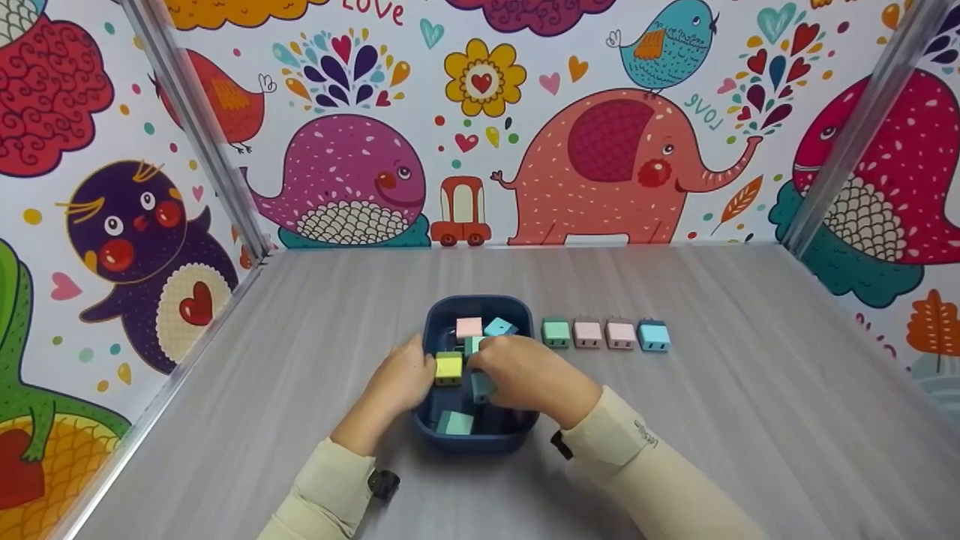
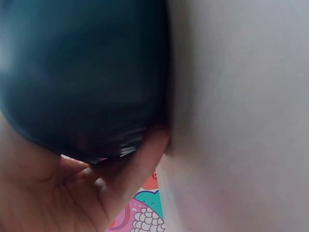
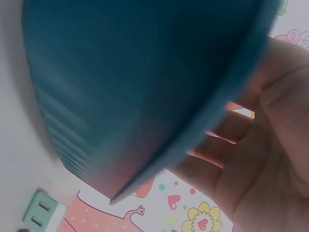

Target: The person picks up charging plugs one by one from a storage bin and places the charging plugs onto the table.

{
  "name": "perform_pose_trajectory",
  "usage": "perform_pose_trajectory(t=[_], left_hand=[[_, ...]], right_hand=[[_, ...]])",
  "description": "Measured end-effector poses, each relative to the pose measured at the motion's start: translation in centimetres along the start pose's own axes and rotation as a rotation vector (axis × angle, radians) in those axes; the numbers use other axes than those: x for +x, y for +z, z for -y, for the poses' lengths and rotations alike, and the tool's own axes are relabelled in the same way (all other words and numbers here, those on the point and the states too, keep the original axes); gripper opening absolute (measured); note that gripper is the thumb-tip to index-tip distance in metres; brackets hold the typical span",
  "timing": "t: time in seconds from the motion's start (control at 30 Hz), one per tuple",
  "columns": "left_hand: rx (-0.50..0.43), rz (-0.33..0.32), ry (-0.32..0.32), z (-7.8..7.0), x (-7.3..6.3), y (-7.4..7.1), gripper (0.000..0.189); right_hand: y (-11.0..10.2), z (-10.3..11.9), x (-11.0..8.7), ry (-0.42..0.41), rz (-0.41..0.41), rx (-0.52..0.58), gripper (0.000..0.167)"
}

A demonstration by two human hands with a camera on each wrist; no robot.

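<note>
A dark blue plastic bin (image 1: pixel 476 444) stands on the table with several two-port USB wall chargers inside. Among them are a yellow charger (image 1: pixel 448 368), a pink charger (image 1: pixel 469 328), a blue charger (image 1: pixel 500 327) and a pale green charger (image 1: pixel 455 423). My left hand (image 1: pixel 405 375) holds the bin's left side; in the left wrist view its fingers (image 2: pixel 152 150) lie along the outer wall. Over the right rim, my right hand (image 1: pixel 529 373) reaches into the bin, next to a teal charger (image 1: pixel 481 387). Its fingertips are hidden, so a grip cannot be confirmed.
Right of the bin, a row of chargers stands on the grey table (image 1: pixel 720 420): a green charger (image 1: pixel 556 333), two pink ones including the nearer pink charger (image 1: pixel 588 334), and a blue charger at the end (image 1: pixel 654 336). Printed cartoon walls (image 1: pixel 360 180) enclose the back and sides.
</note>
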State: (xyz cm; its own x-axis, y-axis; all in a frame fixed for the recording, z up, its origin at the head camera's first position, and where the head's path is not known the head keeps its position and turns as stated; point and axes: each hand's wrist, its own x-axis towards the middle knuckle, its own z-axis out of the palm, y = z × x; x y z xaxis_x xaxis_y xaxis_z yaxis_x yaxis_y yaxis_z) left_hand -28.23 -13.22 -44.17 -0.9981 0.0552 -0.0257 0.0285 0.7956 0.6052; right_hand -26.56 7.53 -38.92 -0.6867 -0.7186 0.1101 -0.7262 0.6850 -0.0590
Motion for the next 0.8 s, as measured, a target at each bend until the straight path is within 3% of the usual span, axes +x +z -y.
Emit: perform_pose_trajectory(t=[0.8], left_hand=[[0.001,-0.034,0.049,0.2,0.0,0.0,0.048]], right_hand=[[-3.9,-1.9,-1.4,0.019,-0.018,0.006,0.042]])
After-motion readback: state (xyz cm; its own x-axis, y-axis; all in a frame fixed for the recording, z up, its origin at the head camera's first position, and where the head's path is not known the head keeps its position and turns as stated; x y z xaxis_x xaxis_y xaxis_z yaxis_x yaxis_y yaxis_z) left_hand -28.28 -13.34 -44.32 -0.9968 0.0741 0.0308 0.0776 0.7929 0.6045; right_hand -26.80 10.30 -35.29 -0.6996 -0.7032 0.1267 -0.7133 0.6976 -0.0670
